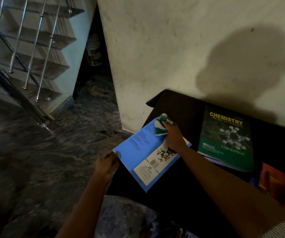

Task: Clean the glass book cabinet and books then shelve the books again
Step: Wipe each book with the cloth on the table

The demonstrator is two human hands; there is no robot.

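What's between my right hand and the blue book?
A green-and-white cloth, gripped by the right hand and held against the far end of the blue book, as the head view shows.

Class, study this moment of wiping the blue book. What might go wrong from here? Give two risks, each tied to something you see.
1. The blue book seems to jut past the table edge, pinched at one corner by the left hand. The right hand pressing the cloth could tip it to the floor.
2. The Chemistry lab manual lies on other books just beside the blue book. A wide wipe might nudge it.
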